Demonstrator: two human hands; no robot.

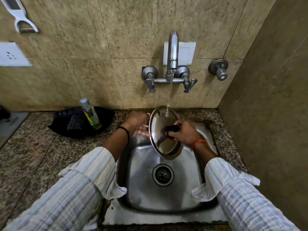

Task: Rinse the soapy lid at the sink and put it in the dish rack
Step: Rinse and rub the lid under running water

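Sleeves (93, 179) come first in my view, striped and rolled back from both forearms, which reach forward over the steel sink (145, 189) with its drain (162, 175) bare below. Just past them my right hand (185, 132) is wrapped tight around the dark knob (174, 128) of the lid (164, 144), holding it tilted up on edge over the basin, shiny face toward me. My left hand (138, 124) sits at the lid's left rim, fingers partly curled against the far side; whether it is pinching the rim or only steadying it I cannot tell. Water (169, 100) from the tap (173, 50) falls onto the upper part of the lid, so I judge the rinse is under way. I can make out no suds on the face I see, though the back is hidden, so I would turn it under the stream before calling it clean. To the left on the counter (33, 147) sits a black dish (80, 124) with a scrub pad and a soap bottle (90, 114). No dish rack shows anywhere, so the placing step is all still ahead, and the tap is yet to be shut.
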